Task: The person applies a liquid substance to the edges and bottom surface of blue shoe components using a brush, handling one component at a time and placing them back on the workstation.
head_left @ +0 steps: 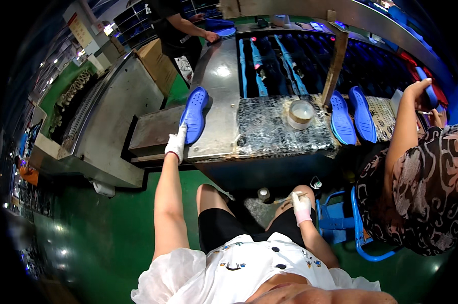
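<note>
A blue shoe sole, dotted with holes toward its far end, lies on the metal tabletop ahead of me on the left. My left hand, in a white glove, grips its near left edge, the fingers at the rim. My right hand, also gloved, rests by my right knee. Between its fingers is a thin brush with a light wooden handle, pointing left; the glove covers part of it. Two more blue soles lie side by side at the right of the table, away from both hands.
A round pot stands on the stained table covering. Behind it runs a dark conveyor with a wooden post. A co-worker at right holds a sole; another reaches to soles at the far left. A blue stool is beside me.
</note>
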The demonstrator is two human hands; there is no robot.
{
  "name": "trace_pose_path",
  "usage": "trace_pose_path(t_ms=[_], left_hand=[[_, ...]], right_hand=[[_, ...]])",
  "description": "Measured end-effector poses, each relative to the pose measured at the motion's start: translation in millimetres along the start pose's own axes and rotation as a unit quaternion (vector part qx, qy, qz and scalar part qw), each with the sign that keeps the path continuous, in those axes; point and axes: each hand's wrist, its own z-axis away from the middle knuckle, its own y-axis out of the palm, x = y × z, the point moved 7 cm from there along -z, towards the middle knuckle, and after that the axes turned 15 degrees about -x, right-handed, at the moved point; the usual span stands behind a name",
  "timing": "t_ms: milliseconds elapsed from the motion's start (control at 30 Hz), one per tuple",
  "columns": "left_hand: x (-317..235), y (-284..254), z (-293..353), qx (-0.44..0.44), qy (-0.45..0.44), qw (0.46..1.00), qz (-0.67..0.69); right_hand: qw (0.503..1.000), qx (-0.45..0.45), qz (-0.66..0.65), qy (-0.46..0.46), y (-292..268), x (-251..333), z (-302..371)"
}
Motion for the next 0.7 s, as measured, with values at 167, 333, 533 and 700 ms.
trace_pose_path(t_ms=[167,333,533,700], left_hand=[[-8,-40,40,-0.056,0.003,0.990,0.130],[16,-73,49,-0.126,-0.091,0.917,0.368],[-39,-89,150,-0.102,-0.007,0.809,0.579],[-59,-86,226,-0.097,-0.023,0.849,0.519]], right_hand=[[0.996,0.034,0.083,0.000,1,1,-2],[1.000,-0.002,0.025,-0.011,-2,8,2],[0.989,-0.026,-0.146,0.028,-21,73,10],[0.954,-0.038,-0.284,-0.093,-56,210,34]])
